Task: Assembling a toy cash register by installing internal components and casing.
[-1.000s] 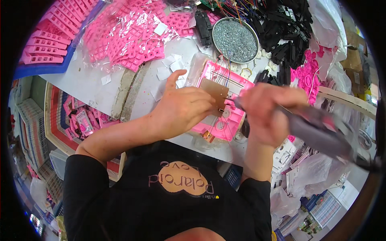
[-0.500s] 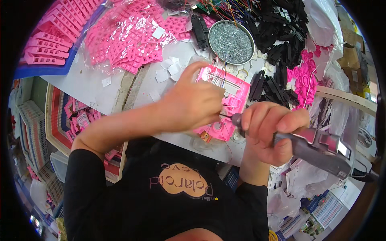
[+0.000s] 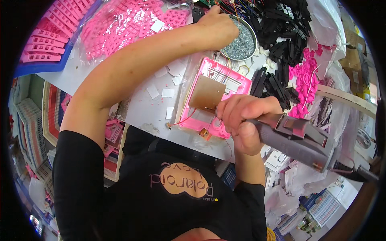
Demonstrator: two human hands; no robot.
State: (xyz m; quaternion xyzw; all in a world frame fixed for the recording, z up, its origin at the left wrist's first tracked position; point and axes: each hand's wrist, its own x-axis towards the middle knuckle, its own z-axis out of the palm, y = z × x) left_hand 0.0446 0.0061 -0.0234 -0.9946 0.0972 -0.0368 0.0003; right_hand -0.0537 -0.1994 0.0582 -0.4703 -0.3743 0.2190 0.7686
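My right hand (image 3: 249, 122) grips a grey electric screwdriver (image 3: 297, 138), its front end over the lower right of a pink plastic housing (image 3: 189, 120). A flat brown board (image 3: 207, 93) lies in the housing, with thin wires around it; a red wire runs out to the lower left. My left arm stretches across the table, and my left hand (image 3: 219, 30) is at the far side, over the left rim of a round metal bowl of screws (image 3: 240, 44). Its fingers are curled beside coloured wires (image 3: 241, 9) and a green circuit board; what they hold is hidden.
Black plastic parts (image 3: 287, 30) and pink moulded parts (image 3: 304, 78) heap up at the right. Bagged pink frames (image 3: 116, 28) lie at the far left, near a blue tray (image 3: 38, 69) of pink pieces. Small white squares (image 3: 168, 93) lie scattered left of the housing.
My left hand has left the housing and moved away to the far side by the bowl, uncovering the brown board. My right hand and the screwdriver have shifted left over the housing.
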